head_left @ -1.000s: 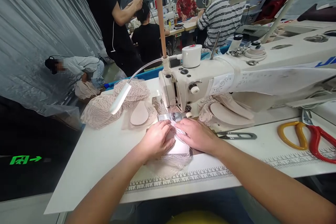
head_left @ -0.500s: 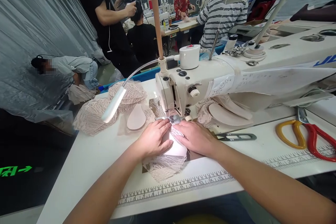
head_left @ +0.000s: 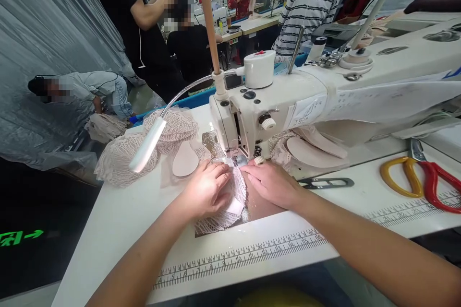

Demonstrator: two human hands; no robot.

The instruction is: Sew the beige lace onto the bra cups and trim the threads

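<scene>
A pale pink lace piece [head_left: 238,196] with a smooth white insert lies under the needle area of the sewing machine [head_left: 236,124]. My left hand [head_left: 207,189] rests on its left side, fingers bent and closed on the lace, thumb tucked low. Across the seam, my right hand [head_left: 272,182] lies on the brown machine plate [head_left: 262,204] with its fingers stretched out. The right fingertips are by the lace edge near the presser foot; whether they touch it is hard to tell. Bright lamp light washes out the stitching spot.
Lace pieces [head_left: 126,158] are piled at the left, beside a smooth teardrop pad [head_left: 185,158]. Further pads [head_left: 311,152] lie under the machine arm. Thread snips [head_left: 326,183] and scissors [head_left: 428,172] lie at right. A lamp [head_left: 147,146] hangs over the left side. Other people work behind.
The lace piece has turned and shifted, its right edge now showing. My left fingers have curled, and my right hand has drawn off the lace to the right. The view has shifted slightly.
</scene>
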